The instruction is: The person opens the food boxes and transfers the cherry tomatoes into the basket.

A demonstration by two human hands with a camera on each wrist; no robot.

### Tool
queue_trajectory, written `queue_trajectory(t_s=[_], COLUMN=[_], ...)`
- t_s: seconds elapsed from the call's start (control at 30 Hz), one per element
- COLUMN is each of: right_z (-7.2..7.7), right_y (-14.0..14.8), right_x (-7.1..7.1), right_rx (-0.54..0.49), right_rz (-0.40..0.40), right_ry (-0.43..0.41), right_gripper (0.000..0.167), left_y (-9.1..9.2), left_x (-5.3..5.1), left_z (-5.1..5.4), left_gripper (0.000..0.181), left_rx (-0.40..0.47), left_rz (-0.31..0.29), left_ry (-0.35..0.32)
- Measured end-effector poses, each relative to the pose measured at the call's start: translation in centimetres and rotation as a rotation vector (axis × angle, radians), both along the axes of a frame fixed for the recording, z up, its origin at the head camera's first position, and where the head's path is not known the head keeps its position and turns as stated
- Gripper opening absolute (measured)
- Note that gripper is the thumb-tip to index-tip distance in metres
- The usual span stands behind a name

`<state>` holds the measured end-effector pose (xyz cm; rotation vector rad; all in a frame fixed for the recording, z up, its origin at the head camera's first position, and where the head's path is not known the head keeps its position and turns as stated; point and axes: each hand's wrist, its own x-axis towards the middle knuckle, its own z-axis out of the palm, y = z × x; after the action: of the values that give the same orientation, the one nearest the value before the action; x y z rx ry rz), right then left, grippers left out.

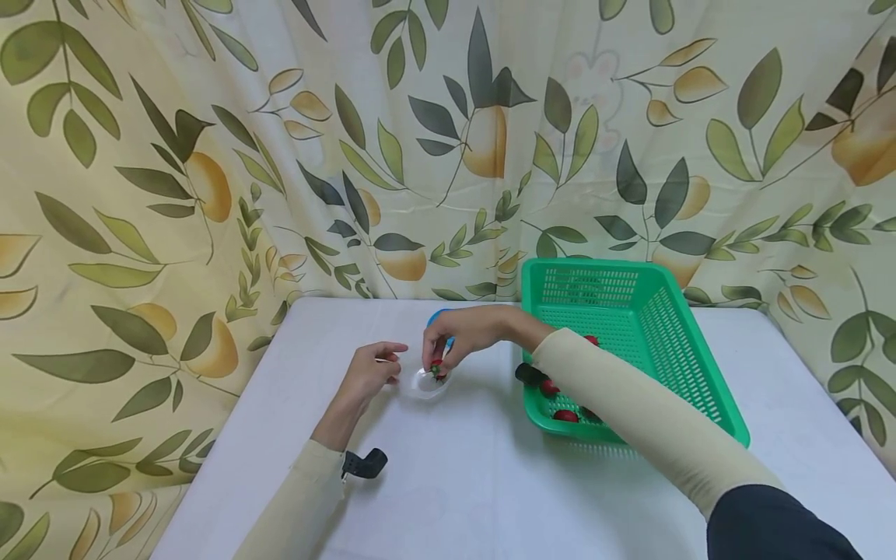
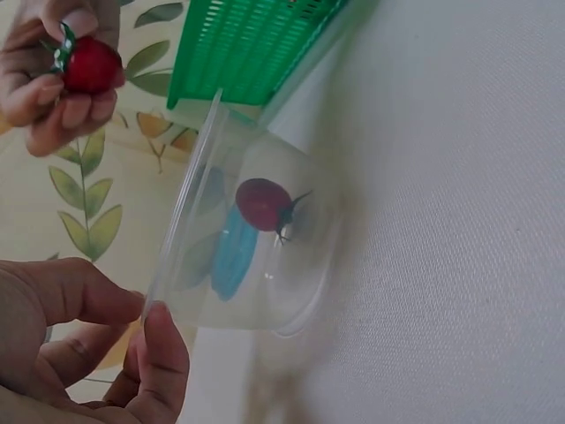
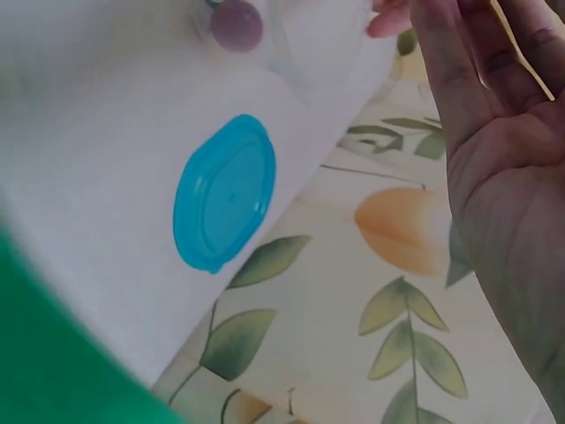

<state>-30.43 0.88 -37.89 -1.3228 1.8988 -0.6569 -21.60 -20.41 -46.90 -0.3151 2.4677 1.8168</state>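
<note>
A clear plastic container [image 1: 420, 389] stands on the white-covered table, and its rim is pinched between the thumb and finger of my left hand [image 1: 369, 375]. Inside it lies one cherry tomato [image 2: 263, 205] with a green stalk, plain in the left wrist view. Over the container, my right hand [image 1: 467, 334] holds another red cherry tomato [image 2: 93, 66] by its green-stalked end, outside the container's rim. A blue lid [image 3: 225, 194] lies on the table beyond the container; in the head view the right hand hides most of it.
At the right stands a green perforated basket [image 1: 647, 311], with several cherry tomatoes [image 1: 565, 416] near its left side. My right forearm crosses over this basket. Behind the table hangs a leaf-and-fruit patterned curtain [image 1: 448, 155].
</note>
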Motion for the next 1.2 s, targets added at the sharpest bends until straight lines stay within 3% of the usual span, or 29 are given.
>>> queue_trajectory(t_s=[0.4,0.83,1.2], right_z=[2.2,3.2,3.4], right_y=[3.4,8.6,11.9], right_x=[1.1,1.5,1.5], right_rx=[-0.042,-0.059,-0.099], right_rz=[-0.037,-0.138,-0.198], right_ry=[-0.029,-0.118,-0.099], right_gripper=[0.023,0.022,0.022], left_y=[0.1,0.2,-0.1], left_x=[0.1,0.0,0.1], left_z=[-0.2,-0.5,-0.3], left_gripper=[0.032,0.032,0.032], left_rx=[-0.03,-0.019,-0.02], left_rz=[0.029,0.008,0.007], left_ry=[-0.027,-0.02,-0.019])
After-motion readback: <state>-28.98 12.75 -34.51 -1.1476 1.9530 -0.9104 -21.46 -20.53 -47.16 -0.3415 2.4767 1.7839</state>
